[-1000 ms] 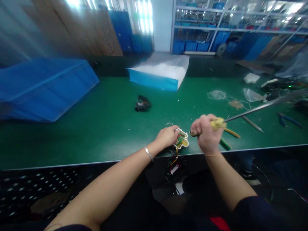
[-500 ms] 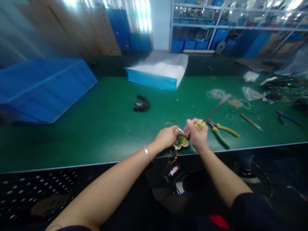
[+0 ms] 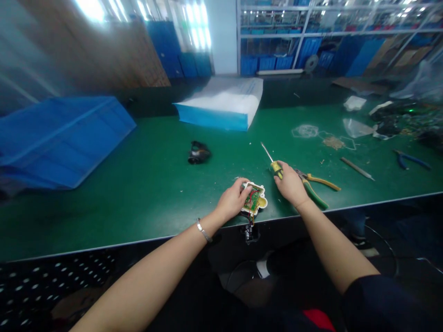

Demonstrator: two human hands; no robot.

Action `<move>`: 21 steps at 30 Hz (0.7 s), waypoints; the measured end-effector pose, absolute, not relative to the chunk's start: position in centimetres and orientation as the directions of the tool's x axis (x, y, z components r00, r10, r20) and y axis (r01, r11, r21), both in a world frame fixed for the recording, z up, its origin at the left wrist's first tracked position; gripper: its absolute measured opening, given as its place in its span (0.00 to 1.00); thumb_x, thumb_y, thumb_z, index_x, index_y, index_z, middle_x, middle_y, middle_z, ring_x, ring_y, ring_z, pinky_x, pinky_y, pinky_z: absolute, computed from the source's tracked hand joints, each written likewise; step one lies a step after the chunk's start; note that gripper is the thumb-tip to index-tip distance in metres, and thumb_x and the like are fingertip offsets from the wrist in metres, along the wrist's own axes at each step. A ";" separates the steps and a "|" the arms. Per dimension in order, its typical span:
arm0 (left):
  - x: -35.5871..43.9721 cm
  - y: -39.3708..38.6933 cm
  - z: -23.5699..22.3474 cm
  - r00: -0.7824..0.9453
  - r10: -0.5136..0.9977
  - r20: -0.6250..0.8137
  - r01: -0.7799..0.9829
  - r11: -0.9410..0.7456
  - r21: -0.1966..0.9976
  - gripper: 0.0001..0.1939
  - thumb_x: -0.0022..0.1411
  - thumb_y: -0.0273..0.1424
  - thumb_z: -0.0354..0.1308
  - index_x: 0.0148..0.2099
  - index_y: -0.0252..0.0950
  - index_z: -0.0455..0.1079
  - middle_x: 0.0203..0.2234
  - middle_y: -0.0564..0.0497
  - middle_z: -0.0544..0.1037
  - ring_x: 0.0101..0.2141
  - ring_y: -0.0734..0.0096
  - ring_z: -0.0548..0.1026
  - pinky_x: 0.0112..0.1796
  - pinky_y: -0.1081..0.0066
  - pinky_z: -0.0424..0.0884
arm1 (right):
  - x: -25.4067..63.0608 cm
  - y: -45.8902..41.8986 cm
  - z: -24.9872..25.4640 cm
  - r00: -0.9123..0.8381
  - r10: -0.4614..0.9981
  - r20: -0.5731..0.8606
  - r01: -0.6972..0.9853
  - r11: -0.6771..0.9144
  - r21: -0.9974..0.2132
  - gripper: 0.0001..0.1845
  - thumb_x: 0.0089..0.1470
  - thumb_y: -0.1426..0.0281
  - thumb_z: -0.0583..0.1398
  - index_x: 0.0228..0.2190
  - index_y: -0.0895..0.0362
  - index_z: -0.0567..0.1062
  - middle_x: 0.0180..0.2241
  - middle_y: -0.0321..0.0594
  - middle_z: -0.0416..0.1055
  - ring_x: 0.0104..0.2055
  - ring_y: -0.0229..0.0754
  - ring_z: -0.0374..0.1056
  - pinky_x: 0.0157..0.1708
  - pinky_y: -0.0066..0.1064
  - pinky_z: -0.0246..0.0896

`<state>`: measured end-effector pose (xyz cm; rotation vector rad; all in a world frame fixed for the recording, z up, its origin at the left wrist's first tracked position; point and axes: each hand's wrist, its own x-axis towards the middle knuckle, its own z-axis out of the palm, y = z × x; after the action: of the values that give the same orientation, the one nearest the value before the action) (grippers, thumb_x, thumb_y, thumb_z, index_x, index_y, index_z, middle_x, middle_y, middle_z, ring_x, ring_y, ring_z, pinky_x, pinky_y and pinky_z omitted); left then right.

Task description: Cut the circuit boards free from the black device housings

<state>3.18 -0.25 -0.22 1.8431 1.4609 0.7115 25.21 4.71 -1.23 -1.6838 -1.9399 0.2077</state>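
In the head view, a small white casing [image 3: 254, 199] with a green circuit board inside is held at the near edge of the green table [image 3: 138, 184] in the closed grip of the left hand [image 3: 231, 201], with coloured wires hanging over the edge below it. Just right of the casing, a yellow-handled screwdriver [image 3: 272, 161] is lain flat on the table, its handle end under the loosely curled grip of the right hand [image 3: 290, 183] and its shaft pointed away. Green-and-yellow pliers [image 3: 316, 186] are seen touching that hand's right side.

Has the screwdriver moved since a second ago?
Yes. The screwdriver was raised in the right hand, shaft out to the right; now it is low over the green table, beside the pliers, tip pointing away.
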 end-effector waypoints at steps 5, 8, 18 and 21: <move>3.3 0.0 -0.6 0.139 0.990 0.001 0.505 -0.071 0.860 0.20 0.65 0.45 0.46 0.51 0.38 0.66 0.36 0.49 0.77 0.36 0.68 0.75 0.38 0.69 0.69 | 30.3 6.1 -0.3 -0.018 0.897 0.443 0.923 0.186 -0.337 0.28 0.54 0.62 0.58 0.53 0.62 0.68 0.50 0.55 0.68 0.54 0.56 0.60 0.55 0.46 0.54; 3.4 0.0 0.0 0.112 0.990 -0.086 0.407 0.033 0.913 0.24 0.64 0.48 0.46 0.45 0.34 0.70 0.35 0.46 0.78 0.35 0.65 0.75 0.36 0.69 0.69 | 37.3 7.8 -0.5 0.214 0.851 0.480 0.946 -0.058 -0.319 0.26 0.55 0.61 0.58 0.51 0.65 0.70 0.51 0.59 0.65 0.56 0.58 0.57 0.55 0.48 0.50; 2.6 -2.0 3.9 0.369 0.873 -0.320 0.242 0.242 0.940 0.24 0.60 0.52 0.51 0.43 0.35 0.70 0.36 0.47 0.78 0.35 0.67 0.75 0.34 0.72 0.70 | 49.3 7.0 -2.3 0.541 0.743 0.395 0.840 -0.454 -0.297 0.16 0.51 0.61 0.61 0.34 0.62 0.79 0.47 0.68 0.64 0.51 0.63 0.55 0.40 0.49 0.49; 2.3 -2.5 3.9 0.428 0.831 -0.357 0.323 0.228 0.919 0.23 0.62 0.51 0.49 0.41 0.36 0.69 0.34 0.48 0.77 0.34 0.68 0.74 0.33 0.72 0.69 | 49.0 5.8 -1.0 0.462 0.799 0.385 0.884 -0.383 -0.268 0.12 0.50 0.61 0.63 0.30 0.57 0.79 0.39 0.61 0.69 0.45 0.58 0.61 0.35 0.45 0.49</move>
<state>2.29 -2.49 3.85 1.3518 1.1377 0.4810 48.96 5.85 -0.97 -2.2822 -1.4079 -0.2668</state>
